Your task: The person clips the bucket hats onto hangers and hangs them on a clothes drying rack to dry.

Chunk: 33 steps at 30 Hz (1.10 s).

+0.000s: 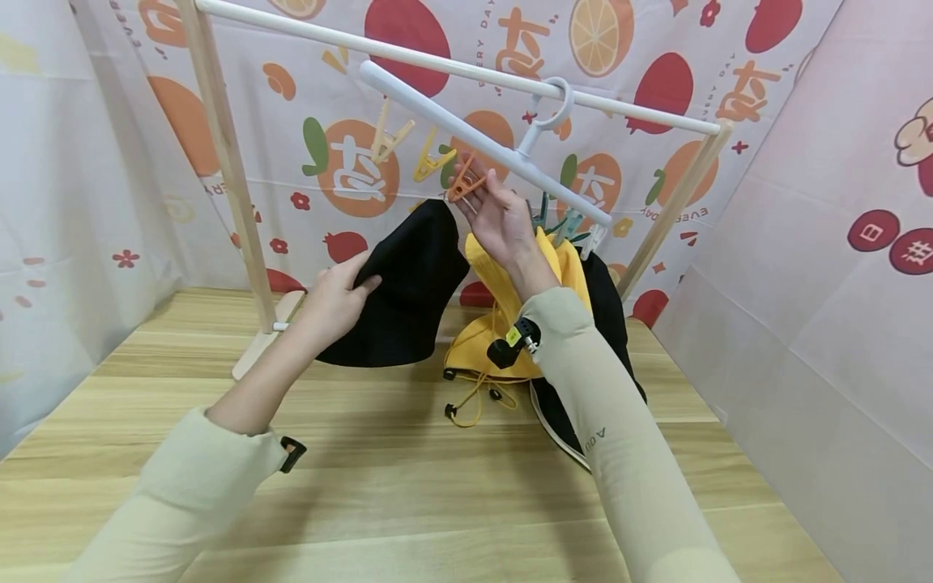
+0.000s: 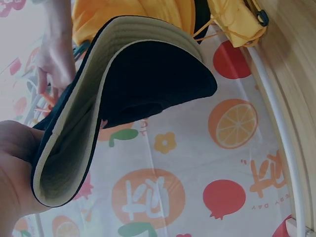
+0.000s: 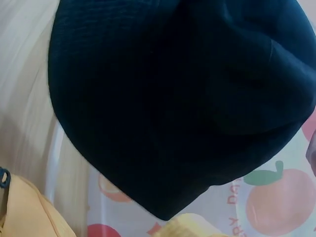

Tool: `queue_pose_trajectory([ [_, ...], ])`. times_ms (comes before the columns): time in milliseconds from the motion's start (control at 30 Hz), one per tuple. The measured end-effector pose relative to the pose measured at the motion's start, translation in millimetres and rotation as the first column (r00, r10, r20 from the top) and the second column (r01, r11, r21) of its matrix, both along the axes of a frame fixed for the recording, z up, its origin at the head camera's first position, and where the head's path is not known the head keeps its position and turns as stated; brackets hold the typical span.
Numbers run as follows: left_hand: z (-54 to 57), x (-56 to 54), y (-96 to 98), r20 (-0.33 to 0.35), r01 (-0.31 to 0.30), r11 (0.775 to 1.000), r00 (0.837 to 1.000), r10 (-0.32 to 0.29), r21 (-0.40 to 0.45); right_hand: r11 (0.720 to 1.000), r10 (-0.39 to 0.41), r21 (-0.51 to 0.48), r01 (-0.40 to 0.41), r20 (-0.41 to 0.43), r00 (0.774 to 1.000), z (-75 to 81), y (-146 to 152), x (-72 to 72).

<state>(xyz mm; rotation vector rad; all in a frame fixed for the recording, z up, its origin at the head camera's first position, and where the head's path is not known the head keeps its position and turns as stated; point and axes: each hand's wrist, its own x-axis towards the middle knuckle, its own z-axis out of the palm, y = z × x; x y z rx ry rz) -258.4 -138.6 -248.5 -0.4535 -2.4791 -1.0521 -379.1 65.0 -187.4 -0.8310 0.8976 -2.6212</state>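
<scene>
Your left hand (image 1: 331, 304) pinches the edge of the folded black hat (image 1: 411, 300), held over the counter (image 1: 408, 486) with its pale lining (image 2: 59, 185) showing. At one o'clock from the hat, your right hand (image 1: 503, 219) is raised, fingers loosely spread behind the orange clip (image 1: 458, 193) below the white hanger (image 1: 452, 122). Yellow cloth (image 1: 488, 267) hangs at three o'clock from the hat.

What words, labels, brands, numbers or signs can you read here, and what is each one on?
"EVERY DAY": patterned backdrop.
"日": red disc, right-hand wall cloth.
"进": second red disc, same cloth.
"ADU", apparently: right sleeve.
Stylised characters on printed oranges: not clearly legible.
Yellow label, right wrist camera: too small.
</scene>
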Motion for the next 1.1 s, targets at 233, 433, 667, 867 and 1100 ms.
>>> queue_pose_trajectory([
  [233,1.0,2.3,3.6,-0.074,-0.037,0.997,0.997,0.032,-0.071,0.990,-0.143,-0.012,0.143,0.045,0.989,-0.8,-7.6,1.4],
  [433,3.3,1.5,7.2,-0.077,-0.034,0.996,0.997,0.028,-0.083,0.960,-0.280,0.007,0.280,0.054,0.959,6.1,-15.3,1.7],
  [667,11.2,-0.5,10.7,-0.081,-0.019,0.994,0.997,0.010,-0.104,0.924,-0.370,0.097,0.369,-0.008,0.929,10.3,-19.7,2.2],
  [867,21.9,-5.8,12.9,-0.143,-0.044,0.994,0.989,0.030,-0.099,0.917,-0.375,0.134,0.376,-0.033,0.927,11.0,-16.4,3.2],
  [1100,28.4,-12.0,12.7,-0.129,-0.080,0.996,0.989,0.074,-0.045,0.919,-0.365,0.142,0.369,-0.052,0.929,11.1,-13.5,5.3],
])
